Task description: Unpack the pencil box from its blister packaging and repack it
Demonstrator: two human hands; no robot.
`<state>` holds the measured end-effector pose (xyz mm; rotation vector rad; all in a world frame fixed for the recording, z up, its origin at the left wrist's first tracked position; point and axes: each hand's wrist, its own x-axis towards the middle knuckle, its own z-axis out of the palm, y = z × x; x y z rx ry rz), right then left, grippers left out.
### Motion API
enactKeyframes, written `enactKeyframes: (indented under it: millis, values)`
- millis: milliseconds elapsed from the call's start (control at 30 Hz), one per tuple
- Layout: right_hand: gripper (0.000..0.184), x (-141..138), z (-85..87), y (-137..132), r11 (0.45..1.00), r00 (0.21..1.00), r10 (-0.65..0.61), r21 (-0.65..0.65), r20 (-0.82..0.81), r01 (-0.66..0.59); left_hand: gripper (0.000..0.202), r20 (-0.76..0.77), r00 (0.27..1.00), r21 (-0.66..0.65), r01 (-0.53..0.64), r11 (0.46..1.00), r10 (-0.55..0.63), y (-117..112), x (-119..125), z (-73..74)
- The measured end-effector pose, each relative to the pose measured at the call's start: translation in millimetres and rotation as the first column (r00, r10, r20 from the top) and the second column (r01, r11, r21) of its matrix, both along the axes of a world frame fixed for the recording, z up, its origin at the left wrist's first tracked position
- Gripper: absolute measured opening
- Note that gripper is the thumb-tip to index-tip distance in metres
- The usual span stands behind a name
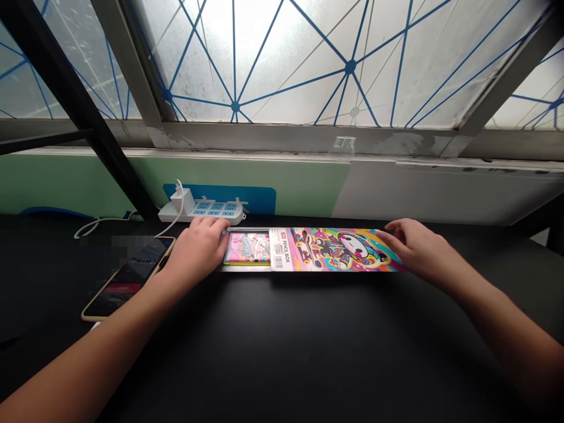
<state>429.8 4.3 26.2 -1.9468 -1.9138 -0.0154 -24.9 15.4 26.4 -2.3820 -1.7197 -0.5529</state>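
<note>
A colourful cardboard sleeve (339, 249), printed with a cartoon figure and the words PENCIL BOX, lies across the black table in front of me. Out of its left end sticks a clear plastic tray (247, 268) with a pink patterned pencil box (247, 248) inside it. The sleeve hides the rest of the tray. My left hand (200, 247) is closed on the tray's left end, its fingertips partly hidden behind it. At the sleeve's right end, my right hand (408, 244) grips the edge between thumb and fingers.
A phone (127, 282) in a pale case lies left of my left forearm. Behind stands a white power strip (220, 211) with a plugged-in charger (183, 201) and a white cable (102, 221). A black slanted frame (88, 117) rises at the left, before the window (286, 64).
</note>
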Motion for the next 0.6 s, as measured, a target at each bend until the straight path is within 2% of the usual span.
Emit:
enactKeyframes:
  millis: [67, 133, 200, 267, 367, 433, 600]
  values:
    - [0.054, -34, -7.2, -8, 0.987, 0.991, 0.126, 0.093, 0.045, -0.13, 0.035, -0.031, 0.992, 0.069, 0.124, 0.99, -0.123, -8, 11, -1.6]
    - [0.055, -70, -15.0, -21, 0.898, 0.91, 0.376, 0.176, 0.173, -0.404, 0.04, -0.061, 0.969, 0.071, 0.242, 0.968, -0.238, -19, 26, -5.8]
    - [0.059, -101, -22.1, -34, 0.816, 0.818, 0.512, 0.151, 0.26, -0.558, 0.05, -0.114, 0.952, 0.015, 0.286, 0.958, -0.283, -30, 41, -12.0]
    - [0.057, -120, -28.0, -41, 0.769, 0.75, 0.578, 0.092, 0.32, -0.632, 0.067, -0.179, 0.939, -0.048, 0.291, 0.956, -0.295, -38, 53, -18.6]
    - [0.057, -124, -34.1, -38, 0.76, 0.712, 0.599, 0.021, 0.365, -0.65, 0.058, -0.247, 0.928, -0.101, 0.263, 0.96, -0.28, -41, 61, -24.8]
    - [0.068, -116, -36.5, -32, 0.763, 0.705, 0.597, 0.001, 0.383, -0.647, 0.052, -0.258, 0.927, -0.122, 0.249, 0.961, -0.273, -38, 60, -25.5]
    - [0.085, -98, -38.7, -22, 0.74, 0.675, 0.623, -0.017, 0.395, -0.672, 0.055, -0.259, 0.921, -0.166, 0.256, 0.952, -0.292, -33, 55, -22.0]
